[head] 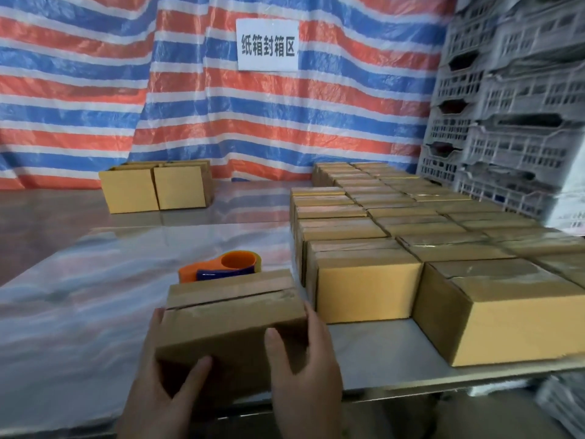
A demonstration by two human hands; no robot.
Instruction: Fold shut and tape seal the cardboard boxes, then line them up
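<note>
- We hold one box (234, 315) at the table's (79, 296) near edge; our left hand (158, 384) and right hand (304, 369) each clasp a side.
- One tape dispenser (221, 267) sits just behind it.
- Two boxes (129, 193) stand far left.
- Taped boxes (395, 223) fill the right in rows; we cannot count them.

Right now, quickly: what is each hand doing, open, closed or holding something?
Left hand: holding the left end of the brown cardboard box, thumb on its front.
Right hand: holding the same box's right end.
</note>
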